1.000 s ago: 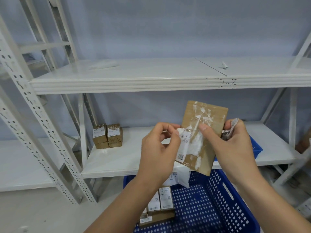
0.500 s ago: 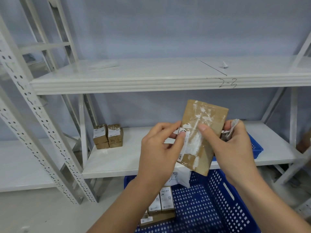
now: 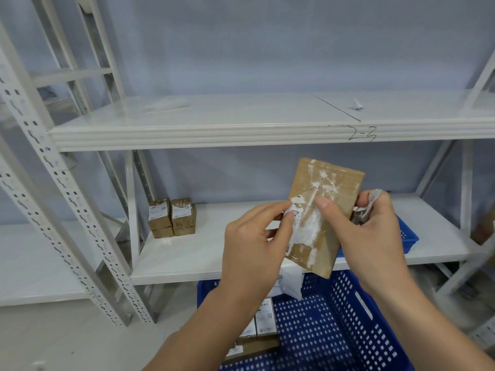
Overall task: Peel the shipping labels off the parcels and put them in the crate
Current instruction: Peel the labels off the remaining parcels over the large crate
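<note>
Left hand (image 3: 254,236) pinched the label (image 3: 297,218) beside the right hand (image 3: 367,231) gripping the parcel (image 3: 329,180) (plus scraps (image 3: 372,199)); it might shred

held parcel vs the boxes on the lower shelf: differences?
The held parcel is flat; the shelf boxes are small and blocky.
The held parcel is tilted in the air, gripped by the right hand; the shelf boxes sit stacked on the lower shelf.
The held parcel's label is half torn, pinched by the left hand; the shelf boxes carry white labels on their fronts.
Both are brown cardboard.
</note>
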